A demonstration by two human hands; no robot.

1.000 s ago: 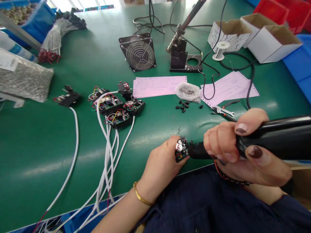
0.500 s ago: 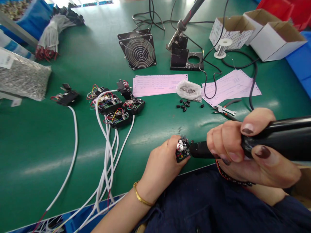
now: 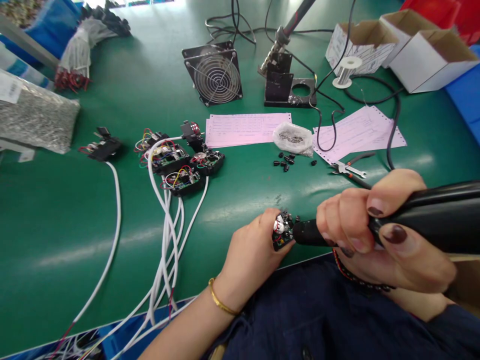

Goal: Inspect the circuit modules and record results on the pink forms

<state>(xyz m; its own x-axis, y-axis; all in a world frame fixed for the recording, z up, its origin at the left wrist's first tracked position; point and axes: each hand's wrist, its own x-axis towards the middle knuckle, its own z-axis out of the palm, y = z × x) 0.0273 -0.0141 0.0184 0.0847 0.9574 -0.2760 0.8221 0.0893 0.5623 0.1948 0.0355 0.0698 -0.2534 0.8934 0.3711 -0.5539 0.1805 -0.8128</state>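
Observation:
Near the front edge of the green table, my left hand (image 3: pixel 249 252) is closed round a small black housing with electronics (image 3: pixel 283 230); a white part, red wire and dark pieces show in it. My right hand (image 3: pixel 375 235) grips a thick black electric screwdriver (image 3: pixel 431 215). The tool's narrower black end points left and meets the right side of the housing; its very tip is hidden from me. Beyond the hands lie several small black parts (image 3: pixel 285 161) and a clear bag of small screws (image 3: pixel 293 138).
To the left are wired black housings (image 3: pixel 185 181) with white cables (image 3: pixel 165 260) running off the front edge. A fan (image 3: pixel 217 77), a soldering iron stand (image 3: pixel 288 92), pink papers (image 3: pixel 247 130), pliers (image 3: pixel 347 170), a solder spool (image 3: pixel 347 72) and white boxes (image 3: pixel 423 65) stand or lie farther back.
The view has shifted slightly. The right hand and electric screwdriver have tilted and moved a little left; the left hand keeps its hold on the housing.

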